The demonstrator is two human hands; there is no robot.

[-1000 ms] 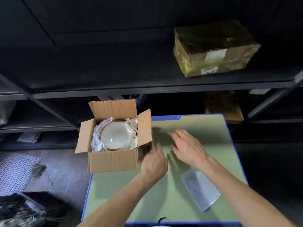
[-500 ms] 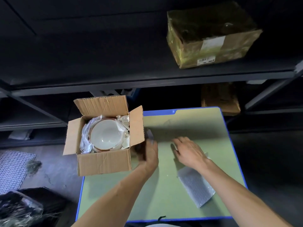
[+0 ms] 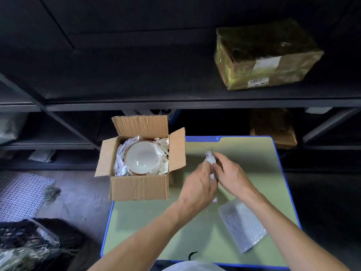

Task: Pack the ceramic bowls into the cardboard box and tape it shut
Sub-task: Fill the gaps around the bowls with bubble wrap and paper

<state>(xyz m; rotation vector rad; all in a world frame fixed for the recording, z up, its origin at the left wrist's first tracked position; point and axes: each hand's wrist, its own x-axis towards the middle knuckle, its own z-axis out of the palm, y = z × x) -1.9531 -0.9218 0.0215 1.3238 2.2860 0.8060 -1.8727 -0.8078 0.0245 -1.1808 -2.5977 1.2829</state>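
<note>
Just right of centre, above the bench (image 3: 252, 153), a white paper wad (image 3: 210, 158) is gripped by left hand (image 3: 199, 184) and right hand (image 3: 232, 175), probably as padding for the ceramic bowl (image 3: 141, 160) nested in the open cardboard box (image 3: 138, 187) at centre left.

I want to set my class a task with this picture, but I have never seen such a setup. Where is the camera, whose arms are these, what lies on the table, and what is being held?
There is no machine here. A person works with bare hands, and one wide camera worn on the head looks forward and down, so the arms reach in from below. The left hand and right hand together grip a crumpled white wad of packing paper above the green, blue-edged table. At its far left corner stands an open brown cardboard box, flaps up, holding a white ceramic bowl nestled in white paper. A sheet of bubble wrap lies near the right forearm. Behind, a taped brown parcel sits on dark shelves.
</note>
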